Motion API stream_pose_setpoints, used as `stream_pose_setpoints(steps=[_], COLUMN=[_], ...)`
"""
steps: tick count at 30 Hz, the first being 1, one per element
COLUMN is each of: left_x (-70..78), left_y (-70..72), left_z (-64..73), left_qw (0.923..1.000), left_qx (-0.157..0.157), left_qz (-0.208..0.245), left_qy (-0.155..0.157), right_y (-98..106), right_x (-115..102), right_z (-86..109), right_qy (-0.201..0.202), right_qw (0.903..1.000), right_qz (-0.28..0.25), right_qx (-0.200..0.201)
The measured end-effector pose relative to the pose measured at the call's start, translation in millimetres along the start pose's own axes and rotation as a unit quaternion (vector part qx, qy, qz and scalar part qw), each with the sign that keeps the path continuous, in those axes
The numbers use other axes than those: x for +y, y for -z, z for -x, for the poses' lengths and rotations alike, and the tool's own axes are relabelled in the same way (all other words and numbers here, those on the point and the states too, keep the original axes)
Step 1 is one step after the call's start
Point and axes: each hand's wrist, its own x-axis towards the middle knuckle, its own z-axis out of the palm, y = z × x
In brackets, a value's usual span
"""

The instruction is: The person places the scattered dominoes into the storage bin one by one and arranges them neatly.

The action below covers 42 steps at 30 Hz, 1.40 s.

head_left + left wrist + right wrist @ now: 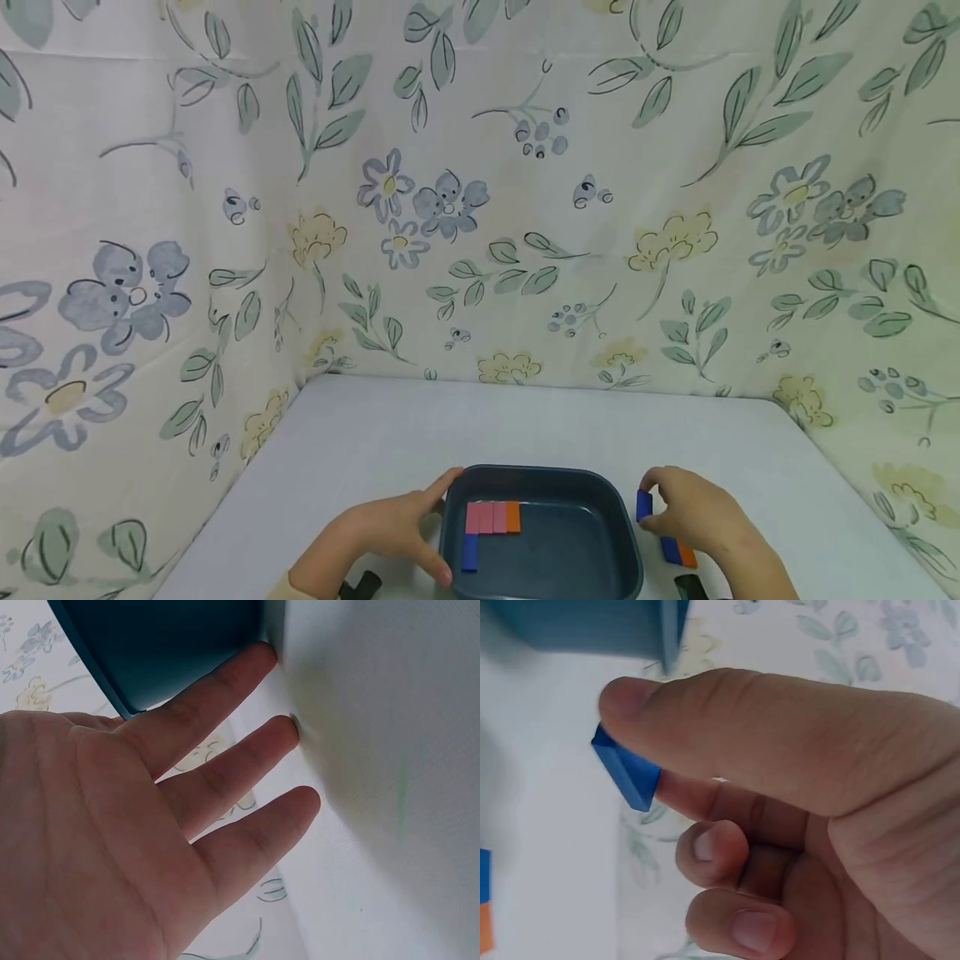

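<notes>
My right hand [693, 504] pinches a small blue block [644, 505] between thumb and forefinger, just right of the tray. The right wrist view shows the same blue block [630, 769] up close, its other fingers curled below. With fingers spread, my left hand [397, 529] rests against the left side of a dark blue-grey tray [540, 478]. In the left wrist view that hand's fingers [214, 780] are straight beside the tray wall. Inside the tray, pink blocks [486, 517] and an orange block [513, 517] form a row, and a blue block [469, 552] lies under its left end.
On the white table [360, 442], another blue block [670, 550] and an orange block [686, 554] lie side by side beneath my right hand. Dark straps [362, 586] show near the wrists. Floral cloth [510, 208] hangs behind and on both sides.
</notes>
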Motion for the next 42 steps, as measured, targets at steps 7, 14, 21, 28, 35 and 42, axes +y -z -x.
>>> stream_pose_setpoints(steps=[7,14,21,28,35,42], left_x=[0.1,1.0,2.3,1.1,-1.0,0.7], left_y=[0.1,0.2,1.5,0.4,2.0,1.2], left_z=[1.1,1.8,2.1,2.3,2.9,2.5], left_qw=[1.0000,0.9999,0.9996,0.9997,0.9997,0.9997], left_qx=[-0.003,-0.001,0.005,0.005,0.001,0.003], left_qz=[-0.002,-0.011,-0.027,-0.024,-0.021,-0.025], left_qy=[0.004,0.005,0.006,0.000,-0.007,0.000], right_y=[15.0,18.9,18.9,7.7,-10.6,-19.3], right_x=[-14.5,-30.2,-46.4,-63.1,-86.2,-103.8], right_z=[14.6,27.6,37.3,40.8,34.2,29.5], right_qy=[0.000,0.014,0.022,0.039,0.125,0.194], right_qw=[0.9992,0.9974,0.9971,0.9970,0.9897,0.9754], right_qz=[0.019,0.021,0.026,0.030,0.052,0.082], right_qx=[0.036,0.068,0.068,0.059,0.048,0.066])
